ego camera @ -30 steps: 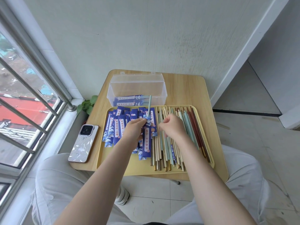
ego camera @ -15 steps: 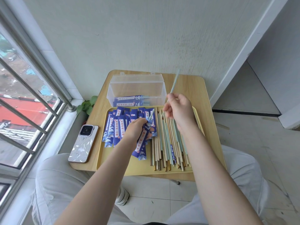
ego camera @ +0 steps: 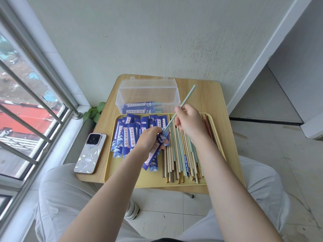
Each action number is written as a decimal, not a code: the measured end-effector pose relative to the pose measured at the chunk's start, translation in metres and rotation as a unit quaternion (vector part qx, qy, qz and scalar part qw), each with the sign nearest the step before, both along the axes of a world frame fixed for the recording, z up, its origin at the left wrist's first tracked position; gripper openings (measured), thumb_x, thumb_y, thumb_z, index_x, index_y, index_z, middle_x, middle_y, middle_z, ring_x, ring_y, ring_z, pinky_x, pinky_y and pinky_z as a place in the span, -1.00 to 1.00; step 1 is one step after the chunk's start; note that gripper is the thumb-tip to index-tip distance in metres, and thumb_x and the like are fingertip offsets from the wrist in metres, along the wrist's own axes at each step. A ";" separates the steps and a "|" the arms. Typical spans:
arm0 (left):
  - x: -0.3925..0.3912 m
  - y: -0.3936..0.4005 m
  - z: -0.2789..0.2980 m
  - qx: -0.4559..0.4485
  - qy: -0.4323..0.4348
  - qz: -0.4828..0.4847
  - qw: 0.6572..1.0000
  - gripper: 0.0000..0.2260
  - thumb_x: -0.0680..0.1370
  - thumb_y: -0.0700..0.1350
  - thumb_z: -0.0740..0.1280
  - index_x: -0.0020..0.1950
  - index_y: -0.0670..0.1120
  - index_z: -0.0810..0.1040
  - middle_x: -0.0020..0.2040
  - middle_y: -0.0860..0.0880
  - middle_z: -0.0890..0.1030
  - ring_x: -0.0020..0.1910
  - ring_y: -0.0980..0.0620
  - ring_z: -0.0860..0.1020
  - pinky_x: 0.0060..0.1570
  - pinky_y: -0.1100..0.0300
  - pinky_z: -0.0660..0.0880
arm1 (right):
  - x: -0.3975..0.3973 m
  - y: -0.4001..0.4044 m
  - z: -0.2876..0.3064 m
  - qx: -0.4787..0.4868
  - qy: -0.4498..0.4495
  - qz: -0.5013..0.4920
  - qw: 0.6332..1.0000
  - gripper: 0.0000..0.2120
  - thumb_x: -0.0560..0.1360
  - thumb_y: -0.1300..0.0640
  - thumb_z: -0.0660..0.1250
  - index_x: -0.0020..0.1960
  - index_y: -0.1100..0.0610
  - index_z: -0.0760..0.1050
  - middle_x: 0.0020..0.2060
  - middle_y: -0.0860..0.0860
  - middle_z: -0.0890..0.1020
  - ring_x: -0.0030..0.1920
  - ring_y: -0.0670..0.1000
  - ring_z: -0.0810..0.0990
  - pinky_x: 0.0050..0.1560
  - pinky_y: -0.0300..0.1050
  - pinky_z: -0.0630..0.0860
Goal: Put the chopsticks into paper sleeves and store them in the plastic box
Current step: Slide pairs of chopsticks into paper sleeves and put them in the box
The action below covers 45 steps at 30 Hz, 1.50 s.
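My left hand (ego camera: 148,139) holds a blue paper sleeve (ego camera: 154,155) tilted over the yellow tray (ego camera: 153,182). My right hand (ego camera: 188,120) pinches a light teal chopstick (ego camera: 186,96) whose lower tip sits at the sleeve's mouth. Loose chopsticks (ego camera: 181,154) in tan, teal and red-brown lie in a pile on the tray's right half. Several empty blue sleeves (ego camera: 130,135) are spread over its left half. The clear plastic box (ego camera: 148,94) stands open behind the tray with a few sleeved chopsticks (ego camera: 139,108) inside.
A phone (ego camera: 90,153) lies on the wooden table (ego camera: 206,95) left of the tray. A small green plant (ego camera: 94,111) sits by the window rail at the left. The wall is close behind the table. My knees are under the table's front edge.
My right hand picked one teal chopstick off the pile, lifted it and brought its tip down to the sleeve. My left hand tilted the sleeve towards it.
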<state>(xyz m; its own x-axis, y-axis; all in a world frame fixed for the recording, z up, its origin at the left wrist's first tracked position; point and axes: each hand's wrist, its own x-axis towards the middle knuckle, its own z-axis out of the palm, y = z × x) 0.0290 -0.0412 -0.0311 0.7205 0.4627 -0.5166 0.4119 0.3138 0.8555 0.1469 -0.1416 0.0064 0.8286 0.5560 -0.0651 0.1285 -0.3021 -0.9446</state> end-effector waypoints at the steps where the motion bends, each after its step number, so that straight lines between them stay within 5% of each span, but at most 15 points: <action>1: -0.001 -0.001 0.001 0.000 -0.008 -0.006 1.000 -0.72 0.63 -0.10 0.16 0.08 -0.23 0.60 -0.29 -0.15 0.63 -0.40 -0.05 0.50 -0.31 0.13 0.45 | 0.001 0.000 -0.002 -0.014 -0.008 0.004 1.000 -0.77 0.65 0.09 0.24 -0.14 0.16 0.47 -0.43 -0.02 0.51 -0.46 -0.06 0.42 -0.30 -0.12 0.38; 4: -0.003 -0.004 0.005 0.000 -0.024 -0.021 0.999 -0.70 0.64 -0.13 0.14 0.04 -0.22 0.64 -0.33 -0.14 0.56 -0.45 -0.03 0.43 -0.40 0.16 0.41 | 0.002 -0.002 -0.004 -0.028 -0.021 0.002 0.999 -0.73 0.60 0.07 0.32 -0.15 0.26 0.52 -0.42 0.03 0.50 -0.40 -0.01 0.44 -0.24 -0.07 0.40; 9: -0.001 -0.004 0.011 0.015 -0.040 -0.029 0.999 -0.69 0.65 -0.16 0.12 0.03 -0.24 0.64 -0.35 -0.15 0.52 -0.48 -0.03 0.39 -0.45 0.17 0.37 | 0.001 -0.001 0.002 -0.003 -0.001 0.009 1.000 -0.95 0.58 0.13 0.37 0.02 0.10 0.57 -0.33 -0.01 0.60 -0.41 -0.09 0.52 -0.29 -0.10 0.47; 11: 0.001 -0.003 0.014 0.020 -0.044 -0.025 0.999 -0.68 0.65 -0.16 0.12 0.04 -0.25 0.65 -0.35 -0.15 0.52 -0.47 -0.04 0.39 -0.41 0.15 0.37 | 0.000 0.002 0.003 -0.025 -0.007 0.023 0.999 -0.64 0.54 0.17 0.41 0.31 0.06 0.44 -0.25 0.02 0.63 -0.32 -0.08 0.56 -0.22 -0.13 0.46; 13: 0.003 -0.003 0.019 0.019 -0.051 -0.028 0.998 -0.69 0.65 -0.16 0.13 0.06 -0.26 0.64 -0.36 -0.14 0.52 -0.47 -0.03 0.39 -0.40 0.14 0.37 | -0.003 0.002 0.007 -0.051 -0.020 0.028 0.998 -0.23 0.52 0.17 0.44 0.58 0.03 0.08 -0.21 0.04 0.65 -0.24 -0.07 0.60 -0.17 -0.19 0.48; 16: 0.002 -0.002 0.026 0.020 -0.074 -0.046 0.996 -0.70 0.67 -0.18 0.13 0.05 -0.26 0.64 -0.36 -0.12 0.52 -0.46 -0.01 0.39 -0.43 0.18 0.39 | -0.004 0.000 0.012 -0.036 -0.035 0.025 0.998 0.02 0.50 0.22 0.47 0.62 -0.05 -0.23 -0.21 0.07 0.67 -0.19 -0.02 0.67 -0.11 -0.23 0.55; 19: 0.002 0.000 0.029 0.033 -0.081 -0.048 0.995 -0.70 0.68 -0.19 0.12 0.12 -0.30 0.61 -0.36 -0.09 0.53 -0.44 -0.02 0.39 -0.43 0.18 0.37 | -0.001 0.000 0.016 -0.020 -0.033 0.028 0.999 -0.16 0.50 0.23 0.45 0.58 -0.13 0.04 -0.19 0.01 0.67 -0.23 -0.11 0.65 -0.19 -0.31 0.53; 22: 0.004 -0.001 0.032 0.065 -0.070 -0.023 0.995 -0.71 0.68 -0.24 0.09 0.20 -0.34 0.54 -0.37 -0.09 0.48 -0.45 -0.01 0.37 -0.45 0.18 0.32 | 0.002 0.002 0.014 -0.017 -0.030 0.023 0.999 -0.67 0.56 0.19 0.34 0.28 -0.06 0.48 -0.08 -0.01 0.67 -0.26 -0.06 0.63 -0.27 -0.20 0.44; 24: 0.009 -0.003 0.035 0.105 -0.053 0.003 0.993 -0.72 0.68 -0.23 0.06 0.19 -0.25 0.54 -0.35 -0.07 0.45 -0.44 0.03 0.36 -0.47 0.20 0.31 | 0.000 0.002 0.014 -0.024 -0.040 0.025 0.999 -0.84 0.60 0.15 0.28 0.10 -0.03 0.59 -0.11 -0.04 0.68 -0.31 -0.04 0.61 -0.30 -0.17 0.45; 29: 0.020 0.000 0.035 0.319 0.002 0.056 0.946 -0.70 0.69 -0.16 0.00 0.24 -0.12 0.49 -0.26 -0.01 0.49 -0.37 0.04 0.39 -0.34 0.12 0.29 | -0.010 0.000 0.019 -0.046 -0.067 0.064 0.995 -0.79 0.63 0.07 0.28 -0.04 0.09 0.67 -0.35 -0.11 0.66 -0.43 -0.08 0.58 -0.22 -0.05 0.54; 32: 0.021 0.004 0.036 0.393 0.024 0.042 0.918 -0.70 0.69 -0.16 0.01 0.29 -0.12 0.46 -0.22 -0.02 0.51 -0.37 0.02 0.39 -0.40 0.12 0.22 | -0.007 0.001 0.021 -0.023 -0.070 0.039 0.997 -0.80 0.62 0.12 0.26 0.11 0.08 0.65 -0.23 -0.09 0.68 -0.41 -0.06 0.61 -0.26 -0.11 0.57; 35: 0.022 0.008 0.038 0.429 0.047 0.034 0.901 -0.72 0.67 -0.19 0.04 0.31 -0.12 0.44 -0.14 -0.05 0.53 -0.29 -0.03 0.44 -0.41 0.11 0.23 | -0.007 0.004 0.019 -0.006 -0.055 0.037 0.998 -0.75 0.63 0.19 0.24 0.23 0.10 0.61 -0.10 -0.05 0.70 -0.35 -0.08 0.66 -0.30 -0.20 0.60; 39: 0.029 0.015 0.034 0.430 0.071 0.036 0.899 -0.70 0.66 -0.22 0.03 0.33 -0.13 0.42 -0.03 -0.08 0.57 -0.18 -0.09 0.49 -0.38 0.10 0.26 | -0.010 0.011 0.008 -0.015 -0.058 0.055 0.997 -0.76 0.59 0.15 0.30 0.20 0.07 0.65 -0.02 -0.07 0.71 -0.14 -0.07 0.71 -0.09 -0.13 0.65; 45: 0.044 0.022 0.030 0.510 0.092 -0.011 0.855 -0.74 0.68 -0.20 0.05 0.34 -0.12 0.39 0.00 -0.12 0.61 -0.23 -0.10 0.52 -0.40 0.12 0.31 | 0.003 0.017 0.010 0.020 0.053 0.024 0.998 -0.92 0.59 0.24 0.34 0.02 0.22 0.60 -0.24 0.05 0.71 -0.36 0.04 0.68 -0.23 -0.02 0.68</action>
<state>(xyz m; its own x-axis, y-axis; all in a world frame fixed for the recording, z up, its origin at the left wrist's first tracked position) 0.0726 -0.0189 -0.0006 0.6849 0.7275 0.0412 0.5653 -0.5662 0.6000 0.1498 -0.1246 0.0166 0.7906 0.5989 -0.1278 0.0412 -0.2603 -0.9646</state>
